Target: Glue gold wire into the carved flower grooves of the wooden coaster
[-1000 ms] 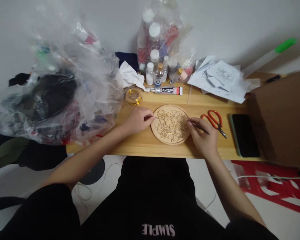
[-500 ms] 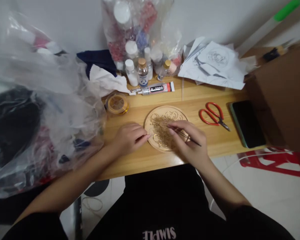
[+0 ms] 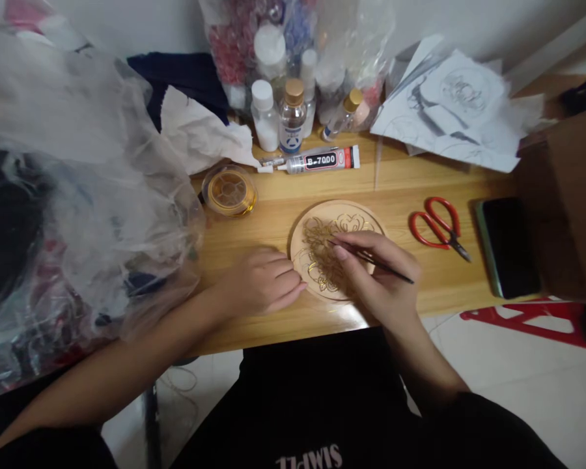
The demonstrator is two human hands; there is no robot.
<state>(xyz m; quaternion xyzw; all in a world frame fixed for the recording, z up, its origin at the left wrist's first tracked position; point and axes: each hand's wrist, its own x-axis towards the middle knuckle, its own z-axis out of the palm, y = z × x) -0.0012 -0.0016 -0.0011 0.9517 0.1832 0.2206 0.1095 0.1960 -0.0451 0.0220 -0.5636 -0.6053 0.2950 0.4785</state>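
A round wooden disc (image 3: 300, 241) lies on the table, with gold wire shaped into flower outlines (image 3: 354, 223) on it. My right hand (image 3: 383, 277) is over the disc's right side, its fingers closed on dark thin tweezers (image 3: 393, 268) whose tip is at the wirework near the middle. My left hand (image 3: 268, 283) rests on the table at the disc's lower left edge. Its fingers are curled together, and whether they pinch anything is too small to tell.
Behind the disc lie a glue tube (image 3: 322, 160), a wire spool (image 3: 229, 191) and small bottles (image 3: 292, 120). Red-handled cutters (image 3: 442, 228) and a phone (image 3: 508, 247) are on the right, papers (image 3: 449, 117) behind them. Plastic bags (image 3: 102, 215) crowd the left.
The camera view has shifted closer. The tweezers lie at a different angle in my right hand and show more plainly. The fingers of my left hand have curled in more.
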